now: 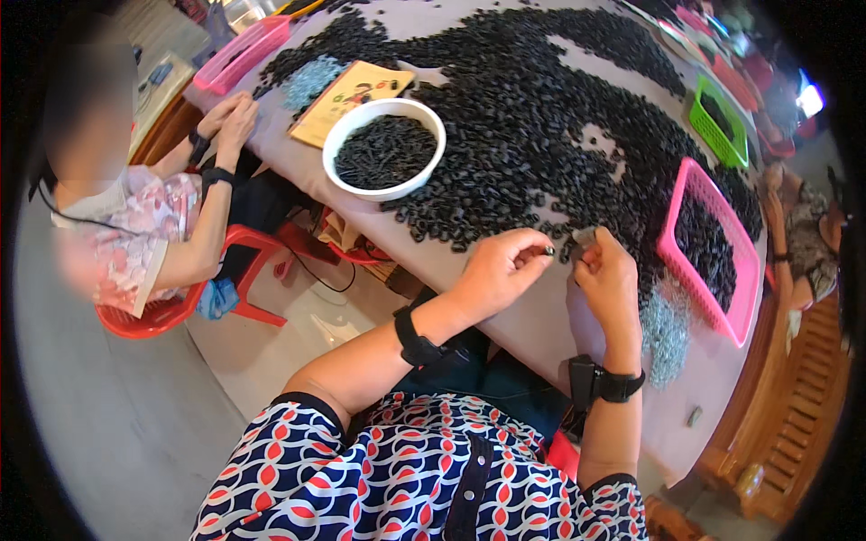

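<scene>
Small black piece (548, 252) sits at my left hand's (503, 266) thumb and index tips, pinched narrow; my right hand (607, 268), just beside, pinches a greyish translucent piece (585, 237). Beyond both lie loose black pieces (487, 162), pink plastic basket (669, 245) right, white round basin (383, 193) left.

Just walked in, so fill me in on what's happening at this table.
The person's left hand pinches a small dark piece in its fingers; the right hand holds a greyish piece, too small to identify. Many black pieces lie spread ahead. More fill a white bowl and a pink basket. At left, a seated co-worker has both hands together by the table's edge.
</scene>
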